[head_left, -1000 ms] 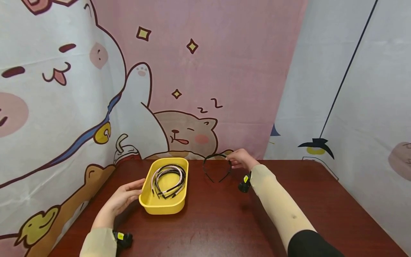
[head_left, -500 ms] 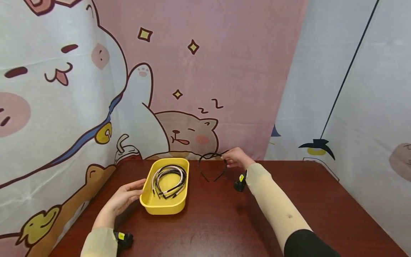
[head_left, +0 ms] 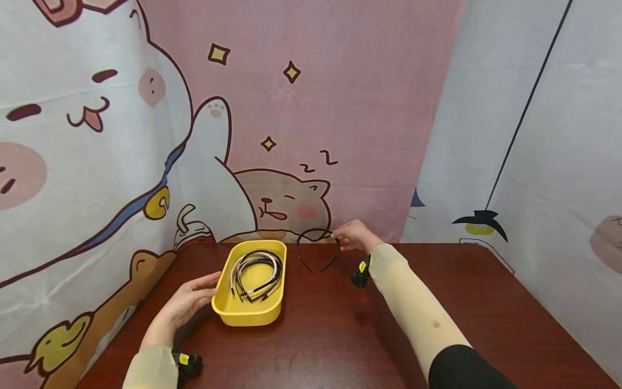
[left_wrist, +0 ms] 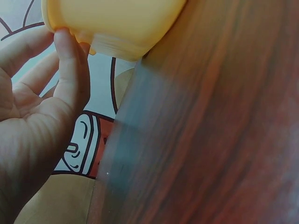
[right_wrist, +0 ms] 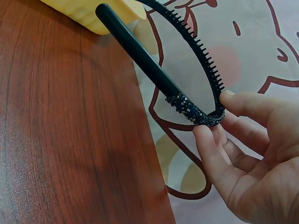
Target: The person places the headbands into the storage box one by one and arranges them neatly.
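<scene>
My left hand (head_left: 186, 300) holds the left rim of a yellow plastic bin (head_left: 249, 319). In the left wrist view the thumb and fingers pinch the bin's edge. Inside lie several headbands (head_left: 277, 270), black and pale pink, nested in loops. To the right of the bin, my right hand (head_left: 358, 236) pinches a black headband (right_wrist: 140, 57) above the back of the table. Small teeth line the inner side of this headband, and dark sparkling stones cover the part near my fingers. Its two ends point down towards me in the head view.
A dark red-brown wooden table (head_left: 316, 346) carries the bin. Cartoon-printed cloth (head_left: 340, 108) hangs behind it and along both sides. A black camera is strapped to each wrist.
My right hand has moved left with the headband and slightly up, nearer to the bin. The left hand and bin stay in place.
</scene>
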`<state>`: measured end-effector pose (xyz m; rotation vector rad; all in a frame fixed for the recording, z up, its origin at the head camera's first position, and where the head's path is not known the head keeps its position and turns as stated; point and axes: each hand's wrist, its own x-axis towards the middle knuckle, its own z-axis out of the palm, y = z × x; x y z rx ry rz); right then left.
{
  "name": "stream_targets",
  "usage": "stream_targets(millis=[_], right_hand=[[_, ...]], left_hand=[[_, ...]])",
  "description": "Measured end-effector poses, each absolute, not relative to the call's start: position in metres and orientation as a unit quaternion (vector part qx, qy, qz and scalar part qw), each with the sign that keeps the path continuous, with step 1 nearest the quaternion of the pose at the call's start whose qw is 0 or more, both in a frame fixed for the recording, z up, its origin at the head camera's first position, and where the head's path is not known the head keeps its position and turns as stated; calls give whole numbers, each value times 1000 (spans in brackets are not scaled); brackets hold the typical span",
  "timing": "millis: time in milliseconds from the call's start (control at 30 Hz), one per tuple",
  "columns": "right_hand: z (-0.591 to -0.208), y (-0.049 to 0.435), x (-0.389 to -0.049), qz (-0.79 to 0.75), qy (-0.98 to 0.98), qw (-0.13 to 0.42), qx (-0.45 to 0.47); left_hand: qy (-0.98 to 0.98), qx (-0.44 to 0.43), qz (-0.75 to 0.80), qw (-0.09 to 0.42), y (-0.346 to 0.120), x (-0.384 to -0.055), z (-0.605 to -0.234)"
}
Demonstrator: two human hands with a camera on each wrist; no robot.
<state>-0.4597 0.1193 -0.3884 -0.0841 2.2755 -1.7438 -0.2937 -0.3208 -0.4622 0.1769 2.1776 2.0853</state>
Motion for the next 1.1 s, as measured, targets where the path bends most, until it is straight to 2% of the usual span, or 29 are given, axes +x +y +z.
stream_targets(millis=[1100], right_hand=[[-374,93,-452,-606,783,139,-30]], left_hand=[[717,65,691,63,-323,-295,-463]])
